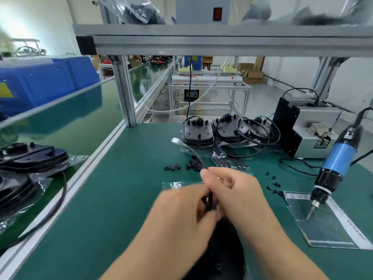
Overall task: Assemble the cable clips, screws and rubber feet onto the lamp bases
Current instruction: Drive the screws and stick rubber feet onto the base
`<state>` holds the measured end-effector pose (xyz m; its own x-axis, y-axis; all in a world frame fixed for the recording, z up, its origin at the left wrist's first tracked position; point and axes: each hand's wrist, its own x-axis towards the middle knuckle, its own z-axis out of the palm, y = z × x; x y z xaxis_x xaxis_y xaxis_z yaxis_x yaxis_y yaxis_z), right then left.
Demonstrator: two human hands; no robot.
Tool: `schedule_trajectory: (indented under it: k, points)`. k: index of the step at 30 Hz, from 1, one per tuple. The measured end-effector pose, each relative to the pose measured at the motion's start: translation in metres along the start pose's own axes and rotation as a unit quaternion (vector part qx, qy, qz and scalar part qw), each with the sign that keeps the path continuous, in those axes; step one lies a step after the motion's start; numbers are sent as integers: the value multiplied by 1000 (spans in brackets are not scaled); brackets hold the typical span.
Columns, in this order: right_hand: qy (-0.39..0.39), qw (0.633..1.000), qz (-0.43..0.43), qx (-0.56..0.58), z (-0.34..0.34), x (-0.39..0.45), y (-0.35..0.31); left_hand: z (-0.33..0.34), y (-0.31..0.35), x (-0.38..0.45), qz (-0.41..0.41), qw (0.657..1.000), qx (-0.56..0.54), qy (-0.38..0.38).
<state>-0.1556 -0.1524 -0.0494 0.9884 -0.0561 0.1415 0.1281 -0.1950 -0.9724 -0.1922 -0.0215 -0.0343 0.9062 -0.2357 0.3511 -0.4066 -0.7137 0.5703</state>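
Head view of a green-matted table [113, 199] with an aluminium edge rail running along its left side. Both hands meet at centre, blurred. The left hand [181, 205] and the right hand [234, 190] have fingers curled and together pinch a small black part with a black cable [196, 156] between them; which part it is cannot be told. The cable runs up and left from the fingers to a white connector [175, 140]. Directly below the hands, at the near edge, lies a black oval plastic lamp base [224, 251], largely covered by the forearms.

At the far edge stand three black lamp bases [198, 134] in a row, touching, on clear plastic bags, with coiled cables on the right two. Between this row and the hands lie a heap of small black cable clips [194, 165], a few black rubber feet [172, 167] to its left, and a dotted sheet of rubber feet [230, 164]. Black screws [274, 184] are scattered right of the hands. A blue-bodied electric screwdriver [333, 170] hangs tilted at right, its bit touching a clear bag over printed paper [331, 221]. A grey metal screw feeder box [314, 136] occupies the far right corner. The open mat lies left of the hands, up to the rail.
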Motion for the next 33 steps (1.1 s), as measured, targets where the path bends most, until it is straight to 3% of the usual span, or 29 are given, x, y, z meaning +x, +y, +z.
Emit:
schedule_trajectory:
  k: [1, 3, 5, 8, 10, 11, 13, 16, 18, 19, 21, 24, 30, 33]
  points:
    - [9, 1000, 14, 5, -3, 1, 1, 2, 0, -2, 23, 1000, 12, -1]
    - [5, 1000, 23, -10, -13, -1, 5, -2, -12, 3, 72, 993, 38, 85]
    - [-13, 995, 8, -101, -25, -8, 9, -8, -27, 20, 97, 980, 126, 123]
    - [-33, 969, -19, -243, -37, -17, 20, -8, -55, 49, 104, 957, 269, -30]
    - [-42, 954, -13, -297, -39, -21, 27, -1, -70, 58, 77, 952, 275, -106]
    - [-50, 950, -7, -307, -39, -23, 30, 4, -77, 58, 51, 963, 238, -119]
    - [-51, 951, 8, -305, -38, -25, 37, 9, -81, 48, -41, 990, 114, -68]
    - [-59, 949, 22, -309, -37, -28, 44, 11, -84, 19, -127, 982, 138, 36]
    - [-83, 944, 31, -317, -37, -28, 47, 12, -84, -4, -190, 975, 115, 13]
    - [-96, 943, 35, -316, -37, -28, 47, 13, -81, -14, -229, 973, 38, -3]
    - [-117, 949, 45, -289, -35, -27, 46, 15, -68, -27, -288, 948, -135, -23]
    - [-125, 963, 29, -236, -32, -25, 42, 24, -57, -34, -308, 927, -214, -8]
    - [-100, 959, -130, -233, 6, -15, 31, 24, -63, -30, -349, 814, -446, 129]
    - [-76, 951, -175, -243, 36, -7, 30, 16, -71, -28, -352, 774, -492, 188]
